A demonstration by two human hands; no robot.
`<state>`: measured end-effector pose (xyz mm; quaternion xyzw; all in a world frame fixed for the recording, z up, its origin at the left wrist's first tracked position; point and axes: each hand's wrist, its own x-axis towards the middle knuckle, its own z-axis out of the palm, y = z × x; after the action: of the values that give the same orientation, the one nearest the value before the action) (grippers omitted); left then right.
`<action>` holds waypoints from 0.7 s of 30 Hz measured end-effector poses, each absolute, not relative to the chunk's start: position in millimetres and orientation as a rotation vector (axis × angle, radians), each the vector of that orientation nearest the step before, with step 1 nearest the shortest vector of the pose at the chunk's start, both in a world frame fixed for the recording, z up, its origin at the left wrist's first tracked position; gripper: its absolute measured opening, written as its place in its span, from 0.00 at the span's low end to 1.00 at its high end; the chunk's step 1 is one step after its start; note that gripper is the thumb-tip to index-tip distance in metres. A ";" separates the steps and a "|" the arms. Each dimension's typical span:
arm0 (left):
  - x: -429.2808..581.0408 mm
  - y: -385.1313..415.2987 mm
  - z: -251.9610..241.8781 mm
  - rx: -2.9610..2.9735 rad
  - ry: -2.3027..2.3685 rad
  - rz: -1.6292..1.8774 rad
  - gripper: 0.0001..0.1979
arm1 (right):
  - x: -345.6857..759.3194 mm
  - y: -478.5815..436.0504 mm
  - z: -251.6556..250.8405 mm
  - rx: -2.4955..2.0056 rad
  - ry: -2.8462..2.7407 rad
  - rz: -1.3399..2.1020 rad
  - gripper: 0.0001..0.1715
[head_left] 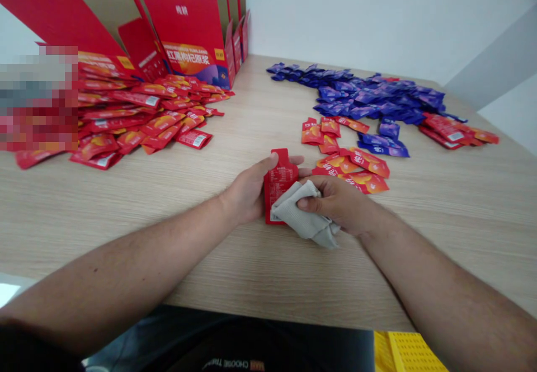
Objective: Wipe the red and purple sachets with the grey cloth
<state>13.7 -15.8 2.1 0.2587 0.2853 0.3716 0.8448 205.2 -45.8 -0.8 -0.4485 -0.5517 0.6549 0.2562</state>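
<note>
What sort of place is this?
Probably a small packing or product-prep room: flat red printed cartons, heaps of red sachets and purple sachets on a wood-grain table, and a grey cloth on a red sachet.

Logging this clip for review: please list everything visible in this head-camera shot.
Flat-folded corrugated cardboard cartons: several, red with tan insides, standing at the far left of the table.
Heap of glossy sachets: many, red and orange, left side.
Heap of glossy sachets: many, purple, far right.
Loose glossy sachets: about a dozen, red and orange, beyond the right hand.
Glossy sachets: several, red, beside the purple heap.
Wood-grain table: one, pale tan, beneath these.
Perforated panel: one, yellow, bottom edge.
Pixelated patch: one, far left, contents unreadable.
Held sachet: one, red, in the left hand.
Folded cloth: one, grey, in the right hand, against the held sachet.
Left hand: one, bare, gripping the held sachet.
Right hand: one, bare, gripping the folded cloth.
</note>
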 end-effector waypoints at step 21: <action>25.6 -19.8 -2.7 0.360 0.652 0.773 0.22 | 187.3 -68.9 10.6 -0.914 -2.516 0.277 0.14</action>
<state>25.6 -19.8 -2.7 0.1713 0.3105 0.3680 0.8595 187.3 -68.9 10.6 -0.3312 -0.9113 0.1004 0.2232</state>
